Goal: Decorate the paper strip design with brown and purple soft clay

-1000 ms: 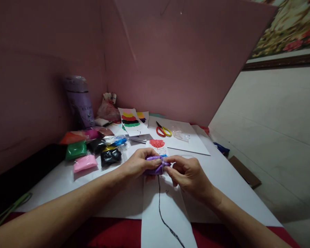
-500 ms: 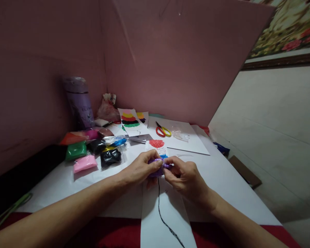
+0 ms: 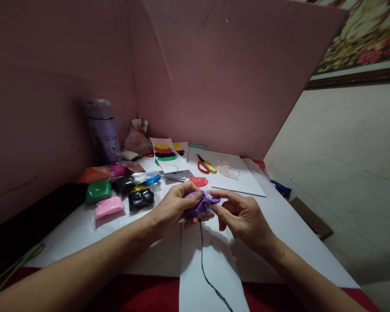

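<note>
Purple modelling clay in a clear bag [image 3: 192,211] is in my left hand [image 3: 173,206], thumb pressed on top. At the bag's right end a bit of purple clay bulges out. My right hand [image 3: 242,214] has its thumb and index fingertip closed around that end. Beneath both hands lies a long white paper strip [image 3: 211,268] with a black wavy line down it. A red patch [image 3: 199,181] and a brownish-pink textured patch [image 3: 206,216] show on the paper, partly covered by my hands.
Several bagged clay packets, among them pink [image 3: 109,207], green [image 3: 98,190] and black [image 3: 141,199], lie at left near a purple tumbler [image 3: 103,130]. Scissors [image 3: 207,165] rest on a white board [image 3: 243,180] behind my hands. A colour-striped card [image 3: 165,151] stands near the wall.
My right fingers have shifted slightly right along the bag's end, and more purple clay shows between the hands. The left hand keeps its hold. The view has tilted slightly.
</note>
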`<state>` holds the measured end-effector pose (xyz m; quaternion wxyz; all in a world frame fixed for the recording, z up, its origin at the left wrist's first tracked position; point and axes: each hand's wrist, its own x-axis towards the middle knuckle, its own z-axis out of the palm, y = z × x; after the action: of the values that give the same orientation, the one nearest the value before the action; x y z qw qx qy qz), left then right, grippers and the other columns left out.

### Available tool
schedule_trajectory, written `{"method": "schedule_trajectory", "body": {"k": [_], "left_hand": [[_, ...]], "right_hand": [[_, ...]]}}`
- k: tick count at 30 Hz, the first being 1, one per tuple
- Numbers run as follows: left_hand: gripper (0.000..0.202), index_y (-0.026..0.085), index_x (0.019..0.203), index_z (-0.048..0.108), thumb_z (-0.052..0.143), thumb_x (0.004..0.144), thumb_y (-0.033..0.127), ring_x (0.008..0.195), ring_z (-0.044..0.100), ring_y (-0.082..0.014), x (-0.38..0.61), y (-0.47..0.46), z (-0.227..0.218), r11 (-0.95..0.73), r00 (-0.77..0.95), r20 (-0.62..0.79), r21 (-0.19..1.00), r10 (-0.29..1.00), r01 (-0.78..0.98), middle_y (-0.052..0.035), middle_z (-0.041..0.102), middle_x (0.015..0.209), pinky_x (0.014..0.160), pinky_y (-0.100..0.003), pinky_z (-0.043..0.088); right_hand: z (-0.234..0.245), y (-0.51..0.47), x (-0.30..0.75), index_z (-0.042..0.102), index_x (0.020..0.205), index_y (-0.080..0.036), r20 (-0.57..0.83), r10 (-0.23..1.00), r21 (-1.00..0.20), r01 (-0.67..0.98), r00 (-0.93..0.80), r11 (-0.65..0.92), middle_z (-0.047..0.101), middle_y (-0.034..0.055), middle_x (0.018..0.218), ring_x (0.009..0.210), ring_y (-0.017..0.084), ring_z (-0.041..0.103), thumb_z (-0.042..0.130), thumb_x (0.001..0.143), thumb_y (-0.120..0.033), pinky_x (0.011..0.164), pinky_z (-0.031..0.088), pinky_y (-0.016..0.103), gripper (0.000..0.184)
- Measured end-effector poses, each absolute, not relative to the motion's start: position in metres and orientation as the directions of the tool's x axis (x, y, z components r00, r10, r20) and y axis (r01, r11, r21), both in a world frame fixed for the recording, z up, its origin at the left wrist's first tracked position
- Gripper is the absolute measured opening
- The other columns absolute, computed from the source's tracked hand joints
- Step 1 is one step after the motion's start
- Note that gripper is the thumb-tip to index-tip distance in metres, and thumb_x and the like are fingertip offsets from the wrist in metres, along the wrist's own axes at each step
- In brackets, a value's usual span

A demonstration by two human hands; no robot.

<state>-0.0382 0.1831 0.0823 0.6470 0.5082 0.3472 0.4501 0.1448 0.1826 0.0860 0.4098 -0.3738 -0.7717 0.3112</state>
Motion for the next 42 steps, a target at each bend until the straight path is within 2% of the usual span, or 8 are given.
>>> {"method": "schedule_trajectory", "body": {"k": [6,15,22,24,26,29,37,42], "left_hand": [[0.033,0.016,0.082,0.053,0.067,0.078,0.045,0.043,0.049,-0.0089,-0.037,0.18,0.081,-0.06,0.28,0.07,0.997,0.957,-0.045,0.0004,0.058,0.057,0.036,-0.015,0.035],[0.03,0.014,0.082,0.055,0.066,0.078,0.041,0.044,0.049,-0.0081,-0.035,0.18,0.081,-0.115,0.309,0.115,0.993,0.944,-0.02,0.0018,0.056,0.057,0.036,-0.016,0.037],[0.032,0.015,0.082,0.053,0.068,0.078,0.042,0.041,0.049,-0.0086,-0.036,0.182,0.082,-0.066,0.297,0.083,0.995,0.951,-0.069,0.0012,0.057,0.054,0.034,-0.015,0.037],[0.032,0.015,0.081,0.052,0.069,0.077,0.042,0.041,0.049,-0.0087,-0.036,0.183,0.083,-0.06,0.279,0.076,0.996,0.957,-0.066,0.0,0.059,0.054,0.033,-0.015,0.036],[0.031,0.015,0.081,0.052,0.068,0.077,0.041,0.041,0.049,-0.0085,-0.037,0.183,0.083,-0.074,0.259,0.088,0.995,0.962,-0.066,-0.0006,0.06,0.055,0.033,-0.015,0.035],[0.03,0.015,0.082,0.055,0.069,0.076,0.041,0.041,0.05,-0.0082,-0.036,0.182,0.081,-0.089,0.226,0.101,0.994,0.969,-0.061,0.0002,0.059,0.055,0.034,-0.015,0.035],[0.028,0.014,0.082,0.056,0.068,0.077,0.04,0.041,0.048,-0.0079,-0.033,0.18,0.081,-0.118,0.276,0.125,0.992,0.953,-0.042,0.0017,0.056,0.055,0.035,-0.016,0.036],[0.032,0.013,0.078,0.057,0.07,0.072,0.041,0.041,0.048,-0.0079,-0.036,0.185,0.079,-0.11,0.297,0.09,0.993,0.951,0.049,0.0019,0.054,0.055,0.035,-0.017,0.037]], "right_hand": [[0.078,0.186,0.147,0.062,0.095,-0.014,0.395,0.779,-0.607,0.499,-0.487,0.619,0.055,-0.0054,0.044,0.036,0.01,0.048,0.053,0.08,-0.014,0.043,0.039,0.022,0.018],[0.083,0.186,0.145,0.054,0.075,-0.019,0.215,0.845,-0.76,0.459,-0.49,0.46,0.044,-0.0103,0.039,0.034,0.008,0.039,0.055,0.074,-0.013,0.038,0.027,0.018,0.007],[0.08,0.185,0.143,0.051,0.068,-0.02,0.351,0.836,-0.755,0.401,-0.423,0.519,0.035,-0.0108,0.044,0.039,0.006,0.03,0.057,0.069,-0.016,0.039,0.024,0.018,0.008],[0.081,0.186,0.145,0.058,0.074,-0.019,0.37,0.817,-0.7,0.446,-0.443,0.558,0.038,-0.0092,0.045,0.04,0.007,0.033,0.057,0.073,-0.018,0.04,0.026,0.019,0.001],[0.081,0.186,0.146,0.064,0.081,-0.019,0.383,0.8,-0.623,0.511,-0.461,0.592,0.04,-0.008,0.046,0.041,0.008,0.034,0.057,0.076,-0.019,0.042,0.028,0.02,0.009],[0.082,0.186,0.147,0.064,0.077,-0.02,0.387,0.791,-0.552,0.568,-0.474,0.61,0.041,-0.0071,0.046,0.042,0.009,0.032,0.055,0.075,-0.016,0.043,0.029,0.02,0.011],[0.076,0.186,0.141,0.052,0.06,-0.02,0.381,0.828,-0.624,0.547,-0.41,0.558,0.04,-0.0072,0.045,0.042,0.009,0.035,0.054,0.063,-0.013,0.043,0.028,0.019,0.008],[0.072,0.185,0.142,0.06,0.065,-0.019,0.558,0.717,-0.444,0.58,-0.418,0.683,0.045,-0.0071,0.043,0.039,0.008,0.036,0.055,0.065,-0.013,0.043,0.03,0.02,0.009]]}}
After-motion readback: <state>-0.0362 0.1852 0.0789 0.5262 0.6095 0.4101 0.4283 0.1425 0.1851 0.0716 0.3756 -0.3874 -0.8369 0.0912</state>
